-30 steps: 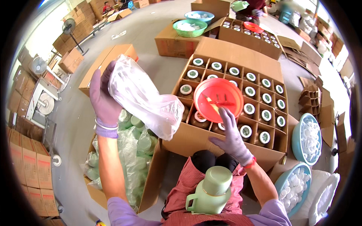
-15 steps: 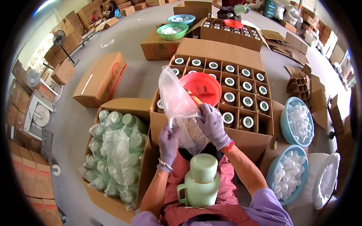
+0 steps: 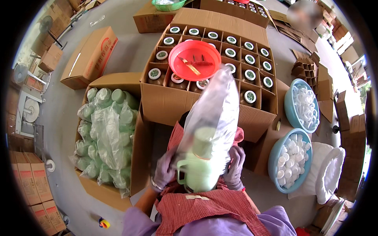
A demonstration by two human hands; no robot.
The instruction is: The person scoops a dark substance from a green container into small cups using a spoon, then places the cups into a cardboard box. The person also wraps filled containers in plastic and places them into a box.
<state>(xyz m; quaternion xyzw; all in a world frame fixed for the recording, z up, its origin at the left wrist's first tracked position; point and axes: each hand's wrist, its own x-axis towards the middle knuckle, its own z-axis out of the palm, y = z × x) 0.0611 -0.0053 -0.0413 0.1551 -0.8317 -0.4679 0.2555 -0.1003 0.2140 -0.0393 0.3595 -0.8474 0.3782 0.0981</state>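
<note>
A pale green vacuum jug [image 3: 200, 173] with a side handle and cup-shaped lid stands upright in my lap, against the red apron. A clear plastic bag [image 3: 218, 104] is drawn down over its top; the bag's closed end sticks up and away from me, blurred. At the jug's left, beside the handle, my gloved left hand [image 3: 164, 170] is closed on the bag's edge. My gloved right hand [image 3: 235, 168] grips the opposite edge, to the right of the jug. Parts of the fingers on both hands are hidden or smeared by motion.
Ahead, a divided carton [image 3: 163, 102] holds several white-capped containers, with a red basin [image 3: 185, 51] of small tools on top. Bagged green jugs [image 3: 106, 133] fill the left carton [image 3: 139, 157]. At right are blue basins [image 3: 271, 169] of white parts and a white sack [image 3: 321, 173].
The plastic bag, held up above the jug before, now covers its upper part. Both hands have come down to the jug's sides, nearer my body. The view has tilted downward.
</note>
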